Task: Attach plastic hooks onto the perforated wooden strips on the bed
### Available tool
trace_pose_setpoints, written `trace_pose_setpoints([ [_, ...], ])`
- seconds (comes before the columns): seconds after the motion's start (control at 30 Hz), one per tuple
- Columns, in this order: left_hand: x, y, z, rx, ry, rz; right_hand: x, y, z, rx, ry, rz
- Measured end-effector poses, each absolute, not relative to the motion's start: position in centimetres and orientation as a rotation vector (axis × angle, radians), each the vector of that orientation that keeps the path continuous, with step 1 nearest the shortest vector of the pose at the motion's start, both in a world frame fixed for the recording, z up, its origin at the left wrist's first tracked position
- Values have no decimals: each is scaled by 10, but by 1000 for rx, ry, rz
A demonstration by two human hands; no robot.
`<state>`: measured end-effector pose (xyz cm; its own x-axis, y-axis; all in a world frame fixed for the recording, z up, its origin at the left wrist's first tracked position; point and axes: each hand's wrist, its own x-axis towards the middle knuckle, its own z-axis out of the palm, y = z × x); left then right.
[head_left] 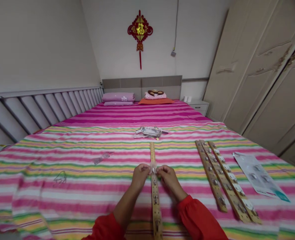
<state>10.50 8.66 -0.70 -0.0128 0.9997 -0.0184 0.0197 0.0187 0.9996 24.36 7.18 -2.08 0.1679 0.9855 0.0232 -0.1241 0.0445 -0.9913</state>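
A long wooden strip (152, 156) with small metal pieces fixed along it lies lengthwise on the striped bedspread (82, 186) in front of me. My left hand (140, 175) and my right hand (167, 176) meet over the strip's middle. Both pinch a small clear wrapper or packet (153, 167) held between the fingertips, just above the strip. What is inside the packet is too small to make out. Red sleeves cover both forearms.
Three more wooden strips (222, 180) with metal pieces lie side by side at the right, beside a plastic bag (258, 176). A crumpled clear packet pile (149, 132) sits farther up the bed. Empty wrappers (102, 157) lie at the left. Pillows (118, 97), a headboard and a wardrobe (269, 80) stand beyond.
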Motion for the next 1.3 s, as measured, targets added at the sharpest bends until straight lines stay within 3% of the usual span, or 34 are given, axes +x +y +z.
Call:
trace_pose_setpoints([
  [0.33, 115, 118, -31, 1239, 1399, 1111, 246, 103, -51, -1281, -998, 1031],
  [1.3, 117, 127, -52, 1203, 1558, 1028, 246, 110, -67, -1389, -1027, 959],
])
